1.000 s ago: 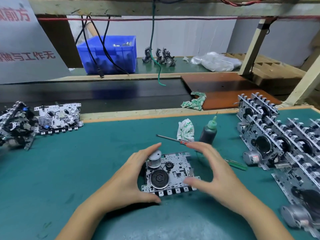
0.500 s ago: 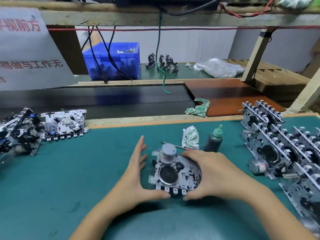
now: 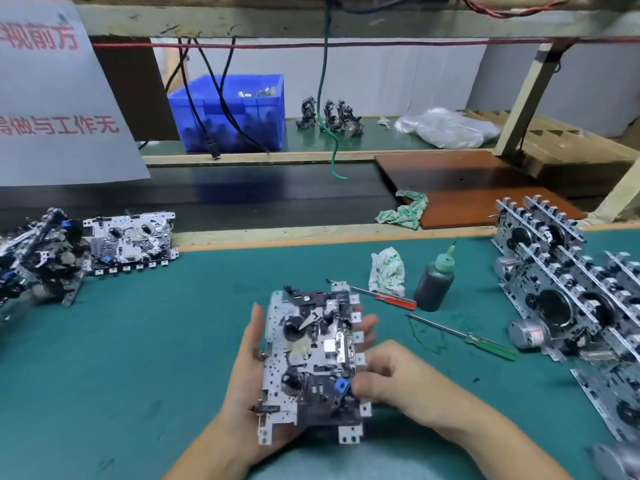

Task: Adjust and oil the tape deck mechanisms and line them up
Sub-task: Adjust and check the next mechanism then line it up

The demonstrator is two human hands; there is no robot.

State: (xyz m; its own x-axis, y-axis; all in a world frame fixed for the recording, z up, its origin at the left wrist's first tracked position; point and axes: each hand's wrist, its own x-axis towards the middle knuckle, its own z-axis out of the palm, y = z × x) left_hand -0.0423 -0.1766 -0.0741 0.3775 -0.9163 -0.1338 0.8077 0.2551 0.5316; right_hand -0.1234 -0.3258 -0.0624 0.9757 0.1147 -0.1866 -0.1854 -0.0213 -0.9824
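Where half a second ago the tape deck mechanism point(image 3: 311, 362) lay on the worktop point(image 3: 138, 341) with its motor and flywheel up, the head view now shows it lifted and turned over, levers and a small blue part facing the camera. The left hand point(image 3: 242, 386) cradles it from beneath, fingers point(image 3: 367, 322) wrapping its far edge; the right hand point(image 3: 388, 379) pinches the near right edge by the blue part. Adjustment of this face looks about to begin (oiling probably follows). The oil bottle point(image 3: 434, 284) and both screwdrivers, red point(image 3: 384, 297) and green point(image 3: 464, 336), lie untouched, beside the finished row point(image 3: 568, 299).
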